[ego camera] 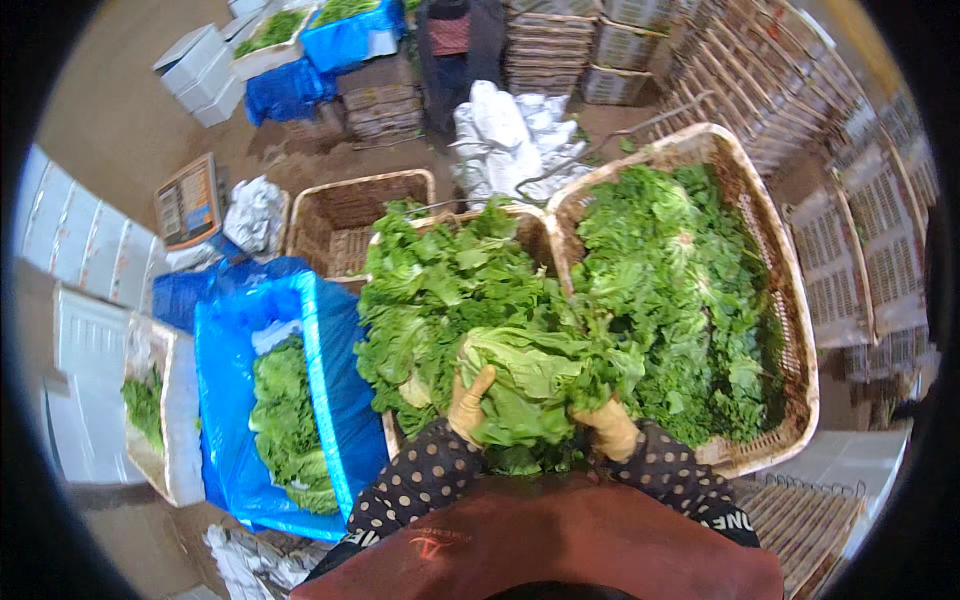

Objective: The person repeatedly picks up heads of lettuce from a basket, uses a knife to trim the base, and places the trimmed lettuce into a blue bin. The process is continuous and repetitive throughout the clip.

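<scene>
My left hand, in a pale yellow glove, grips the left side of a bunch of leafy lettuce. Gloved alike, my right hand holds the bunch from the right, its fingers partly hidden by leaves. The bunch is close to my apron, over the near end of a plastic crate heaped with loose lettuce. A larger crate to the right is filled with more greens. To the left, a box lined with blue plastic film contains heads of leafy lettuce.
An empty brown crate stands behind the lettuce. White sacks lie on the floor near a standing person. Stacked crates rise at the back right; white foam boxes line the left side. A metal hook rod crosses behind the crates.
</scene>
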`<state>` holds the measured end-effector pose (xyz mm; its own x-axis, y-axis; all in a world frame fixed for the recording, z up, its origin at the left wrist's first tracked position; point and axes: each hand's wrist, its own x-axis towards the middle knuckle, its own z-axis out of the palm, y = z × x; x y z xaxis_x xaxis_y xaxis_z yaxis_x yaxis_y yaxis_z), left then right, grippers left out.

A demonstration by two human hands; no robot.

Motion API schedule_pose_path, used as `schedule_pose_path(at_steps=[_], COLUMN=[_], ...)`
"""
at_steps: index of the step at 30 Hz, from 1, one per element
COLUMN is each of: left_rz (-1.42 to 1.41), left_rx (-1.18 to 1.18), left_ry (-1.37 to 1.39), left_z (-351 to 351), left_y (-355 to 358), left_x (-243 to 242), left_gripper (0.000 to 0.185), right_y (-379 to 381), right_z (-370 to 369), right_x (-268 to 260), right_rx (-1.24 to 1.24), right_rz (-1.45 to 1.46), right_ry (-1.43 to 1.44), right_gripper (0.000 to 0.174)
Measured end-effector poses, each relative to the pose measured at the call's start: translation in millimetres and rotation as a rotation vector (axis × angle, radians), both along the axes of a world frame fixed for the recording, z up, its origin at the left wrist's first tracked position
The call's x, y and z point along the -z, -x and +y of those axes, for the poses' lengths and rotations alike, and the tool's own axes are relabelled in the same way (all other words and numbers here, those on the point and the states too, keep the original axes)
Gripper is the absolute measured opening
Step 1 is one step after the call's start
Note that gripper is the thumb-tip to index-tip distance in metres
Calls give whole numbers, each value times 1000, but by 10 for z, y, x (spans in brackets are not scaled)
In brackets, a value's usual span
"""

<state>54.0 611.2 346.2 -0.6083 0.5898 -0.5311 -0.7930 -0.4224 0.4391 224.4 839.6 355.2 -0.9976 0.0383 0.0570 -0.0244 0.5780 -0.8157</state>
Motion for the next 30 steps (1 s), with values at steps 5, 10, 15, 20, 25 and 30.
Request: schedule_pose_path(at_steps=[5,10,15,20,25,30], left_rz=[1163,954,1062,1005,872,1463], left_rx=[369,738,644,582,330,462], left_ry=[698,687,852,764,242,852], left_z=[-763,-765,-849,-912,-832,-903], left_y=[286,-405,-805,-906,-902,-1195], left_x=[-847,-819,-863,-1016,-839,-889], left_gripper=[124,116,112,122,136,97], right_y=[116,-83,-104,37,-93,-258], right_z=[196,-303,-780,-543,-528,-608], right_x=[-531,-896,-880,-827,-825,-708], right_rx=[258,-89,-141,86,-272,-111], right_rz=[-308,25,-263,-465,-207,-392], right_ry=[-417,-714,-862,-625,505,786], right_gripper=[62,24,25,12,73,71])
